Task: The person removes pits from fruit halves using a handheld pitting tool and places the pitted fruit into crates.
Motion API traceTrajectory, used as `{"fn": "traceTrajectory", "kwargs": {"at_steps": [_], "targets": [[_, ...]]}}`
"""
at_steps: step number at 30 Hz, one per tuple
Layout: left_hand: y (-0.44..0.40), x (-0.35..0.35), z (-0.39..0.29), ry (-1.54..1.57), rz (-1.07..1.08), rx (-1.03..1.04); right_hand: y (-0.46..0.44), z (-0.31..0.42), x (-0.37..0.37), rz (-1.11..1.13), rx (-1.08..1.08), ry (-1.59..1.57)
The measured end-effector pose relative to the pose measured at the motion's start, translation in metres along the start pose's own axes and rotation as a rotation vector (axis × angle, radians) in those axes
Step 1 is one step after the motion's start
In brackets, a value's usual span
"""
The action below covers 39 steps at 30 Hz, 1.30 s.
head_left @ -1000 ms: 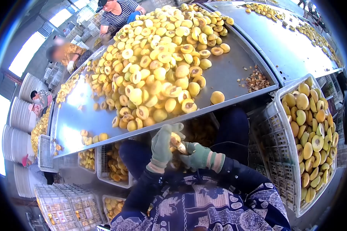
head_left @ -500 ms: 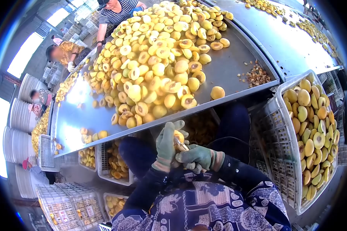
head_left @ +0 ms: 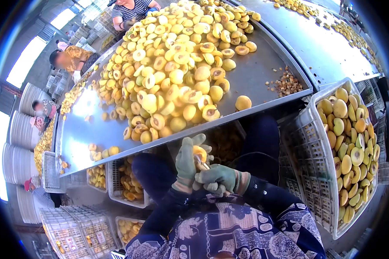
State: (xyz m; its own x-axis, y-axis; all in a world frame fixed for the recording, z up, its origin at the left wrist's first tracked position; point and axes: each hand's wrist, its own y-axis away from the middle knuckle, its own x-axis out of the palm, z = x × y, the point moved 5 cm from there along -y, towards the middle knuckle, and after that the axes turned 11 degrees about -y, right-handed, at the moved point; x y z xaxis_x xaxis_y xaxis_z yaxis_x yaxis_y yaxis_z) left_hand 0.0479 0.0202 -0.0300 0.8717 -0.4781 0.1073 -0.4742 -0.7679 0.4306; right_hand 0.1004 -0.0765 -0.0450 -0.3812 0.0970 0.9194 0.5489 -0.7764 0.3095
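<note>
Gloved in grey-green, my left hand (head_left: 185, 163) is closed around a yellow peach half (head_left: 199, 153), its cut side turned toward my right. My right hand (head_left: 220, 178), in a matching glove, grips a small metal hand tool (head_left: 204, 165). The tool's tip touches the fruit; its exact shape is hidden by my fingers. Both hands meet over my lap, just below the table edge. On the metal table (head_left: 263, 56) in front lies a large heap of halved peaches (head_left: 173, 73), many showing brown pit hollows.
Brown pit pieces (head_left: 289, 83) lie near the table's right corner. At my right stands a white crate (head_left: 326, 164) full of peach halves. More crates (head_left: 127, 200) sit below the table at left. Two people (head_left: 132, 13) (head_left: 73, 60) work along the far side.
My hands stay together, with the peach half tilted slightly and showing more of its cut face. Across the table, the person in stripes has drawn an arm back.
</note>
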Motion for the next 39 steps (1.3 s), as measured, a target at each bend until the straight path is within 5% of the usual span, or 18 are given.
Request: {"fn": "traceTrajectory", "kwargs": {"at_steps": [4,10,11,13,15,17,18,20,22,27,30,33,34,37,38,39], "targets": [[-0.002,0.003,0.001,0.103,-0.021,0.082,-0.011,-0.010,0.001,0.424,0.009,-0.513],[-0.028,-0.013,0.007,0.115,-0.051,-0.029,-0.002,-0.009,0.014,0.747,-0.071,-0.593],[-0.029,-0.017,0.008,0.143,-0.084,-0.094,-0.003,-0.007,0.011,0.704,-0.093,-0.565],[-0.023,-0.041,-0.002,0.105,-0.155,0.194,-0.002,0.000,0.004,0.625,-0.143,-0.507],[-0.021,-0.083,-0.021,-0.115,-0.227,0.360,-0.010,0.009,-0.018,0.286,-0.174,-0.230],[-0.009,-0.128,-0.048,-0.215,-0.369,0.399,-0.037,0.010,-0.055,-0.062,-0.108,-0.400],[-0.004,-0.158,-0.063,-0.628,-0.527,0.652,-0.035,0.019,-0.053,-0.160,-0.134,-0.412],[-0.005,-0.209,-0.080,-1.116,-0.699,0.739,-0.044,0.028,-0.062,-0.218,-0.187,-0.333],[-0.015,-0.248,-0.085,-1.401,-0.661,0.501,-0.051,0.028,-0.063,-0.287,-0.168,-0.283],[-0.096,-0.237,-0.077,-1.360,-0.626,0.734,-0.060,0.012,-0.048,-0.432,-0.158,-0.130],[-0.146,-0.217,-0.071,-1.500,-0.380,0.720,-0.059,0.012,-0.049,-0.435,-0.165,-0.102],[-0.151,-0.212,-0.084,-1.523,-0.343,0.494,-0.051,0.022,-0.038,-0.418,-0.239,-0.005],[-0.133,-0.197,-0.101,-1.544,-0.350,0.577,-0.049,0.024,-0.033,-0.405,-0.242,0.026],[-0.116,-0.203,-0.104,-1.011,-0.411,0.732,-0.049,0.029,-0.013,-0.401,-0.285,0.136],[-0.109,-0.193,-0.100,-0.827,-0.265,0.712,-0.049,0.033,-0.004,-0.425,-0.323,0.196],[-0.096,-0.178,-0.101,-0.957,-0.221,0.759,-0.051,0.035,0.003,-0.449,-0.363,0.258]]}}
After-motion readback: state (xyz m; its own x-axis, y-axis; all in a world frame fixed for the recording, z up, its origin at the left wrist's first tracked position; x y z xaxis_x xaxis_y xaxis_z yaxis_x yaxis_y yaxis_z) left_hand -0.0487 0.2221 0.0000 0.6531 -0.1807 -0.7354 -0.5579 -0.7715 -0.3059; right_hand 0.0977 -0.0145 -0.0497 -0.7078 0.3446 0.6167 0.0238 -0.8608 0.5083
